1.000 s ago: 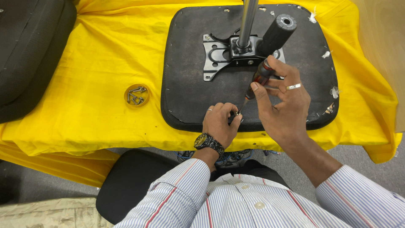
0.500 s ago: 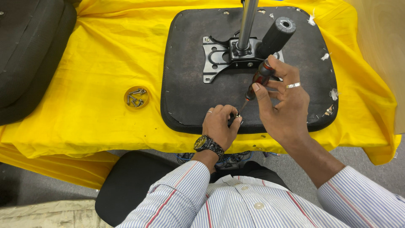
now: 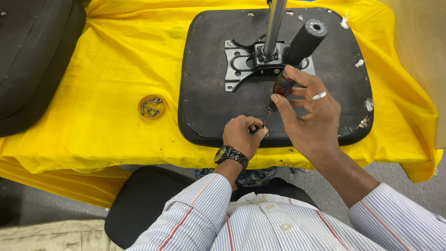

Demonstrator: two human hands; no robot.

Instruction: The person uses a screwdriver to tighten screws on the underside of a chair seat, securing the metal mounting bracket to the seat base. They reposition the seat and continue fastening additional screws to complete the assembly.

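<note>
Now screwdriver [image 3: 280, 90] inside right-hand [image 3: 309, 118] grip

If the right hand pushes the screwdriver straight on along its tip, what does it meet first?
The right hand points the screwdriver down toward the left hand. It would likely meet whatever the left fingers pinch at the black seat base; that piece is too small to identify.

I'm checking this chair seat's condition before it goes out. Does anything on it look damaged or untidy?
Yes. White scraps poke out along the upturned seat base's right edge and top corners, like torn lining or stuffing. The screws sit neatly in their small cup.
</note>
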